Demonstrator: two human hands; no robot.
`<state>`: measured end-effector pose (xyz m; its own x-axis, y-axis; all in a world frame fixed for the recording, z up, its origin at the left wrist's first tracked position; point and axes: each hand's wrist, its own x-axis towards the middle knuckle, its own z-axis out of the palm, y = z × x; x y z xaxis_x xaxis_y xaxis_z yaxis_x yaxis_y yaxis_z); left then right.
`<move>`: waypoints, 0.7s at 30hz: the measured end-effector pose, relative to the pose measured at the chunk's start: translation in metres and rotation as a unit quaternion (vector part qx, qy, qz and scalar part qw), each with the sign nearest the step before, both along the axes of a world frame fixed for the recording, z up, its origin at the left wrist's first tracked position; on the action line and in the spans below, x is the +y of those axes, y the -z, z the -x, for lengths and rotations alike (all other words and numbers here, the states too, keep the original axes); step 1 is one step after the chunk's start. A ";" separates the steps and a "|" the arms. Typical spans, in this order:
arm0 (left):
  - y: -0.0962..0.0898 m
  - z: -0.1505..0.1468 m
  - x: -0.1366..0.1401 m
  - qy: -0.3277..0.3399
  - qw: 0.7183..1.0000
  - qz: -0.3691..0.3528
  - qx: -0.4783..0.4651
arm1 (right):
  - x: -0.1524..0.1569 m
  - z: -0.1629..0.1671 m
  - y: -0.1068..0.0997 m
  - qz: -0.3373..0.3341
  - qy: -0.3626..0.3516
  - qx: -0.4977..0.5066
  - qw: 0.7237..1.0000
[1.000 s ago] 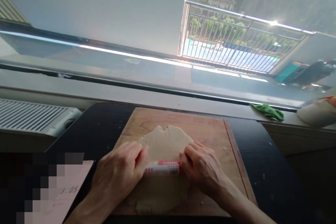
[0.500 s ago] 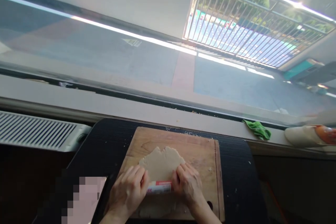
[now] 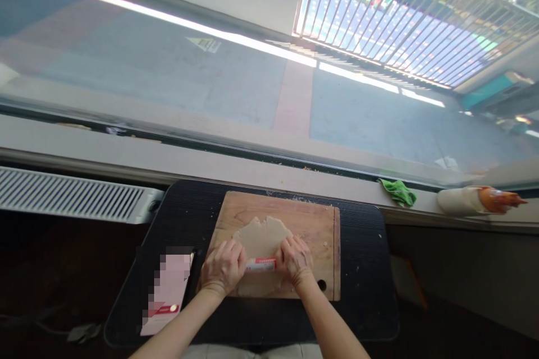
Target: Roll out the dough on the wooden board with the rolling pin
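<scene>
- White radiator stands near the black worktop.
- Left hand wraps around the left end of a labelled cylinder.
- Flattened dough lies on the wooden cutting board, showing beyond the cylinder.
- Right hand clasps the cylinder's right end.
- Green cloth rests on the windowsill.

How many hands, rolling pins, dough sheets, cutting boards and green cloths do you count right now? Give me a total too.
Hands: 2 (left hand, right hand)
Rolling pin: 1
Dough sheet: 1
Wooden cutting board: 1
Green cloth: 1
Total: 6
</scene>
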<state>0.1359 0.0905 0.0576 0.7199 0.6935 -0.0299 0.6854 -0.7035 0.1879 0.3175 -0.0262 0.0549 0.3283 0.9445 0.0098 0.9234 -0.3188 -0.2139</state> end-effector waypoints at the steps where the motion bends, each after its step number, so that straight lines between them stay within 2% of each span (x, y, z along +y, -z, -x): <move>1: 0.000 0.000 0.000 0.001 1.000 0.001 0.002 | 0.000 0.000 0.000 0.004 0.000 -0.001 1.000; 21: 0.001 -0.002 -0.002 -0.003 0.999 -0.008 0.033 | 0.001 -0.005 0.000 0.029 -0.022 0.018 0.999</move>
